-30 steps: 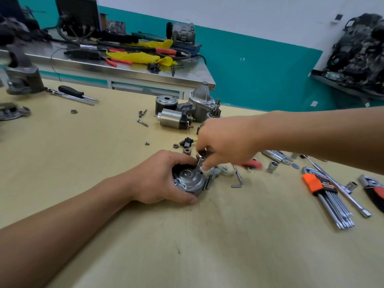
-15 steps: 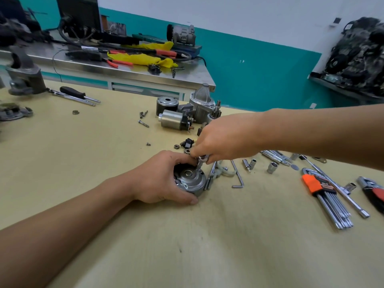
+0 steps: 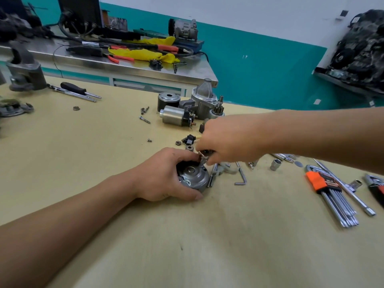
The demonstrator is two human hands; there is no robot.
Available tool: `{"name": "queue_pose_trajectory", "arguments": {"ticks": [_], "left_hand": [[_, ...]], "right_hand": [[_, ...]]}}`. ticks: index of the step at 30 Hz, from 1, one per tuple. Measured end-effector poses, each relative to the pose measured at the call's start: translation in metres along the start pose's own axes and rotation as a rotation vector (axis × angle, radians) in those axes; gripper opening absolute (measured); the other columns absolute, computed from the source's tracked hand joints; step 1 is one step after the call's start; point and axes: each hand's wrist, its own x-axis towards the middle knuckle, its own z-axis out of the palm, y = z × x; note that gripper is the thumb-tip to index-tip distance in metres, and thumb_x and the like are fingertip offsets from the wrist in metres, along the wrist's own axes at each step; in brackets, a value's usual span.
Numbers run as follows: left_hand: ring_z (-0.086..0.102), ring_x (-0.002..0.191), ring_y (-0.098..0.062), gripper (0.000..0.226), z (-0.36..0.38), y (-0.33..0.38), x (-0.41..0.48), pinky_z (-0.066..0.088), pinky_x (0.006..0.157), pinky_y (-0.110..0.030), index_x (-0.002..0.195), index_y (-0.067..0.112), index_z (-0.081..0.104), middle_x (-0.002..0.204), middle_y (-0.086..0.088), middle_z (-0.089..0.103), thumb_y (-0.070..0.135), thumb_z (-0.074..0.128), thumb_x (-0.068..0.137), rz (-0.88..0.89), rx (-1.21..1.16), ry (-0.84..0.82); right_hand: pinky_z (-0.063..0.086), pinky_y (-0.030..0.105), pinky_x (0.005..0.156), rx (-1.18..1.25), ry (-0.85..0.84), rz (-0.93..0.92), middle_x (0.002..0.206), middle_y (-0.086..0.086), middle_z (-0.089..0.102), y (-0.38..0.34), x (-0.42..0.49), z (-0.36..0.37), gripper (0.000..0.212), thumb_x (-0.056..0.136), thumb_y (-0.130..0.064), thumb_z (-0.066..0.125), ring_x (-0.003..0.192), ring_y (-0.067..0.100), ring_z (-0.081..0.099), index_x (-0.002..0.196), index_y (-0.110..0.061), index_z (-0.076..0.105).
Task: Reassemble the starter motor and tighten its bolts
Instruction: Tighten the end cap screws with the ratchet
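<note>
Two hands work one round motor cap (image 3: 193, 176) on the table (image 3: 207, 235). The left hand (image 3: 164, 175) wraps its rim and the right hand (image 3: 226, 140) pinches a small driver (image 3: 202, 161) standing on its face. If the driver tilts, it may slip off or cross-thread the bolt.

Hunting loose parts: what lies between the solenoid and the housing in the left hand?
In the head view: a nut, a black part and a small toothed gear.
</note>
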Motion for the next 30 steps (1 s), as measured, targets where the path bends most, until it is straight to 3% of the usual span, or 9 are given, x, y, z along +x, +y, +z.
{"name": "queue_pose_trajectory", "arguments": {"ticks": [3, 7, 9, 13, 16, 20, 23, 27, 30], "left_hand": [[0.068, 0.089, -0.006, 0.054, 0.000, 0.001, 0.000, 0.051, 0.078, -0.020, 0.111, 0.019, 0.068, 0.099, 0.009, 0.072, 0.020, 0.094, 0.064, -0.016, -0.023, -0.011], [0.068, 0.089, -0.009, 0.052, 0.002, 0.001, 0.000, 0.054, 0.080, -0.029, 0.111, 0.021, 0.068, 0.098, 0.008, 0.072, 0.020, 0.093, 0.065, -0.003, -0.008, -0.010], [0.069, 0.090, -0.013, 0.053, 0.002, 0.001, -0.001, 0.055, 0.083, -0.038, 0.112, 0.019, 0.068, 0.100, 0.005, 0.073, 0.019, 0.093, 0.065, -0.005, -0.016, -0.004], [0.068, 0.093, -0.011, 0.056, 0.001, 0.002, -0.001, 0.054, 0.085, -0.034, 0.114, 0.017, 0.068, 0.102, 0.006, 0.072, 0.019, 0.093, 0.065, -0.001, 0.002, -0.004], [0.068, 0.096, -0.008, 0.060, 0.000, 0.001, -0.001, 0.054, 0.088, -0.029, 0.118, 0.015, 0.067, 0.105, 0.006, 0.073, 0.018, 0.094, 0.065, -0.023, -0.027, -0.017], [0.068, 0.093, -0.010, 0.056, 0.001, 0.002, -0.001, 0.055, 0.084, -0.032, 0.115, 0.020, 0.067, 0.103, 0.007, 0.072, 0.020, 0.093, 0.066, 0.008, -0.002, -0.016], [0.068, 0.096, -0.009, 0.057, 0.001, 0.002, 0.000, 0.054, 0.086, -0.032, 0.118, 0.022, 0.067, 0.106, 0.009, 0.072, 0.021, 0.093, 0.066, 0.025, -0.003, -0.021], [0.069, 0.097, -0.011, 0.056, 0.000, 0.001, -0.001, 0.054, 0.088, -0.038, 0.118, 0.019, 0.068, 0.106, 0.006, 0.073, 0.020, 0.092, 0.067, 0.017, -0.007, -0.023], [0.069, 0.099, -0.010, 0.058, -0.001, 0.000, -0.001, 0.054, 0.090, -0.031, 0.119, 0.016, 0.068, 0.107, 0.006, 0.073, 0.016, 0.093, 0.066, 0.013, -0.041, -0.030]], "right_hand": [[0.053, 0.045, 0.077, -0.168, 0.001, -0.145, 0.099, 0.004, 0.063, 0.007, -0.004, -0.002, 0.025, 0.101, -0.034, 0.049, 0.092, 0.027, 0.059, 0.118, -0.018, 0.058], [0.042, 0.029, 0.051, 0.392, -0.024, 0.195, 0.056, -0.001, 0.052, -0.002, 0.000, 0.001, 0.044, 0.094, -0.048, 0.060, 0.056, 0.018, 0.051, 0.069, -0.012, 0.059], [0.034, 0.025, 0.044, 0.552, -0.038, 0.324, 0.047, -0.002, 0.045, -0.005, 0.001, 0.003, 0.052, 0.093, -0.049, 0.061, 0.046, 0.015, 0.044, 0.059, -0.011, 0.054], [0.053, 0.038, 0.066, 0.054, -0.004, 0.031, 0.073, 0.002, 0.053, -0.003, 0.000, -0.002, 0.030, 0.098, -0.041, 0.056, 0.075, 0.026, 0.059, 0.091, -0.012, 0.061], [0.053, 0.046, 0.081, -0.243, 0.031, -0.170, 0.096, 0.003, 0.060, 0.005, -0.003, -0.001, 0.019, 0.102, -0.028, 0.048, 0.093, 0.030, 0.060, 0.116, -0.019, 0.056], [0.053, 0.035, 0.060, 0.299, -0.061, 0.148, 0.064, 0.002, 0.064, 0.000, -0.002, 0.000, 0.042, 0.096, -0.047, 0.059, 0.069, 0.025, 0.064, 0.078, -0.010, 0.060], [0.049, 0.027, 0.053, 0.627, -0.113, 0.313, 0.053, 0.001, 0.066, -0.006, -0.004, 0.006, 0.046, 0.094, -0.045, 0.063, 0.051, 0.018, 0.064, 0.070, -0.006, 0.062], [0.041, 0.033, 0.054, -0.130, 0.067, 0.015, 0.069, -0.003, 0.037, -0.007, -0.007, 0.005, 0.019, 0.099, -0.033, 0.056, 0.064, 0.020, 0.048, 0.093, -0.015, 0.051], [0.053, 0.043, 0.078, -0.337, 0.084, -0.211, 0.086, 0.004, 0.056, -0.001, -0.008, 0.004, 0.022, 0.100, -0.012, 0.047, 0.087, 0.030, 0.059, 0.120, -0.012, 0.056]]}}
